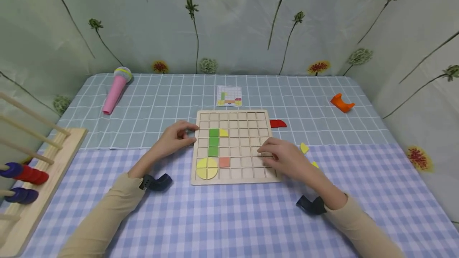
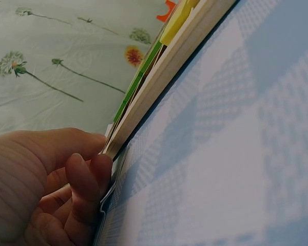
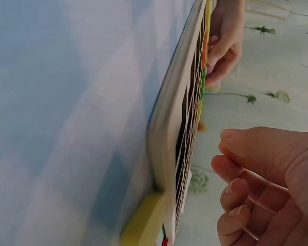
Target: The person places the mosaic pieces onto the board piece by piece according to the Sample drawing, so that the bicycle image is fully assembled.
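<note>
A wooden grid board [image 1: 241, 146] lies in the middle of the table. My left hand [image 1: 176, 137] touches its left edge with thumb and fingertips; in the left wrist view the thumb meets the board's rim. Over the board's right side hovers my right hand [image 1: 285, 156], its fingers loosely bent, and the right wrist view shows nothing between them. On the grid stand a column of green squares [image 1: 213, 141], a yellow quarter-round piece [image 1: 224, 132] beside its top, a yellow circle of pieces [image 1: 206, 169] at lower left and an orange-pink square [image 1: 224, 162].
Behind the board lies a pattern card [image 1: 229, 96]. Red pieces [image 1: 277, 123] and yellow pieces [image 1: 304, 147] sit to its right, some partly hidden by the hand. Farther out are a pink toy microphone [image 1: 117, 90], an orange curved piece [image 1: 342, 103] and a wooden bead rack [image 1: 46, 178].
</note>
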The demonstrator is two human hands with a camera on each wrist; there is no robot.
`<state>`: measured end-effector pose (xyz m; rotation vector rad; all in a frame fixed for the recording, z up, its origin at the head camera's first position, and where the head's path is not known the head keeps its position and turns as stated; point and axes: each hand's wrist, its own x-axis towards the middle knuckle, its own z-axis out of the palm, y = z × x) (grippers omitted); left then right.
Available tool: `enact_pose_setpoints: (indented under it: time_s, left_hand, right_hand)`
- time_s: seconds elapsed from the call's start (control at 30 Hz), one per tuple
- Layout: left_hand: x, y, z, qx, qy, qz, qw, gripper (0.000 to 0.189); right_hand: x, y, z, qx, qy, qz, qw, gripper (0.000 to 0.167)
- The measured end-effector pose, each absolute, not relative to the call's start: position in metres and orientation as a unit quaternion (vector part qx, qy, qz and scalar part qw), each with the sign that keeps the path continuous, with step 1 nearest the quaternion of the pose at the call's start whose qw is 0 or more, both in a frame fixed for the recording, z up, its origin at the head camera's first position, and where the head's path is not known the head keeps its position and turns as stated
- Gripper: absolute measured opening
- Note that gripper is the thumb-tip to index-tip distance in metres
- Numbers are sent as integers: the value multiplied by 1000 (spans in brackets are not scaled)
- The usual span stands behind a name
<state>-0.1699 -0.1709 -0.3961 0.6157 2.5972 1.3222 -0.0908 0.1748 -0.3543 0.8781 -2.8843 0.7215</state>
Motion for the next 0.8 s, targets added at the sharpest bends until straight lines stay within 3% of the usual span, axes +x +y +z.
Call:
enact_pose_setpoints:
  time_s: [0.23, 0.8]
  left_hand:
    - [-171, -170, -397, 214, 861, 455, 81, 35]
    - [-170, -170, -394, 204, 861, 457, 91, 36]
  right_hand:
    - [-86, 198, -353, 265, -937, 225, 27, 21]
    - [-85, 242, -350, 219, -956, 189, -36, 24]
